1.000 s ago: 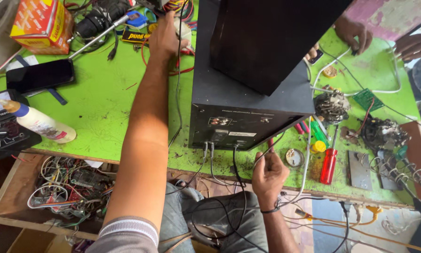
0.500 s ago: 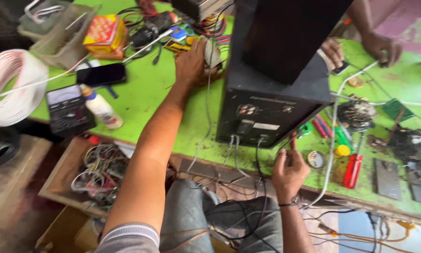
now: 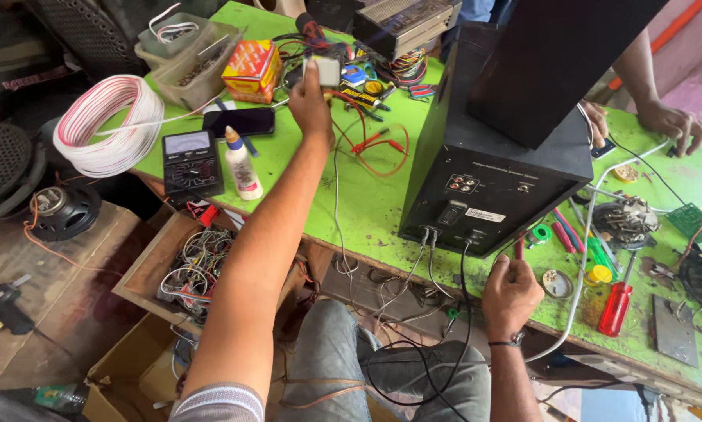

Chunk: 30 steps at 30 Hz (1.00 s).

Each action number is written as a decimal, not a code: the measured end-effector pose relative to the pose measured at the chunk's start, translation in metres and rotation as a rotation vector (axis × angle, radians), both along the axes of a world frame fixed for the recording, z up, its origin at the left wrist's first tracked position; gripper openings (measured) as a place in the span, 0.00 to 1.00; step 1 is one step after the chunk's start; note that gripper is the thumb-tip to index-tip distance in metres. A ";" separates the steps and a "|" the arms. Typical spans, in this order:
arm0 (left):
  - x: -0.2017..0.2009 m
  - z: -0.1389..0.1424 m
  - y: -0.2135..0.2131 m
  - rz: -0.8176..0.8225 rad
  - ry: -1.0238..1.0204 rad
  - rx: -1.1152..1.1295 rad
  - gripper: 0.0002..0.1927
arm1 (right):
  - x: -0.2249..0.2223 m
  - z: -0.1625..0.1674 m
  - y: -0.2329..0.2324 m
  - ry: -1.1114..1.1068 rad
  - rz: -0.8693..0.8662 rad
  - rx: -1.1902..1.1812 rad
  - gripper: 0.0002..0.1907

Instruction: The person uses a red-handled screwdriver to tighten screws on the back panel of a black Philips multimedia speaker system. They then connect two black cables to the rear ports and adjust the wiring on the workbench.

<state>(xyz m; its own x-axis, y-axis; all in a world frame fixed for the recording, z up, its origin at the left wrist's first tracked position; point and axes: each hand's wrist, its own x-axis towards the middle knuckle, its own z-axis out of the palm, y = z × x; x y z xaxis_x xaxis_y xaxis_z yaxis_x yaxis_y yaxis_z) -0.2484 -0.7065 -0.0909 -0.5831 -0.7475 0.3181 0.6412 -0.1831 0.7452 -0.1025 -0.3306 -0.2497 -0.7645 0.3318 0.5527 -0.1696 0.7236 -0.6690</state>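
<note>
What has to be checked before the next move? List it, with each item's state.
1. Left hand has a firm grip on the small pale block: ok, fingers closed on it, held above the green bench.
2. Right hand has a firm grip on the thin red-tipped piece: ok, though what the piece is cannot be told.
3. Cables at the black cabinet are tidy: not ok, they hang tangled off the bench edge.
4. Bench below the left hand is free: not ok, red leads lie there.
5. Another person's hand is off the cabinet: cannot tell.
</note>
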 end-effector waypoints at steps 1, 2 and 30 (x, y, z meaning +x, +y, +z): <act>0.002 0.006 -0.005 -0.031 0.031 0.002 0.24 | 0.000 0.000 0.000 0.003 0.002 0.009 0.16; 0.004 0.010 -0.009 -0.089 0.018 0.037 0.24 | 0.001 0.000 0.000 0.006 0.000 0.016 0.16; 0.191 -0.054 0.001 -0.397 -0.240 -0.346 0.30 | 0.021 0.029 -0.082 0.202 0.095 -0.133 0.68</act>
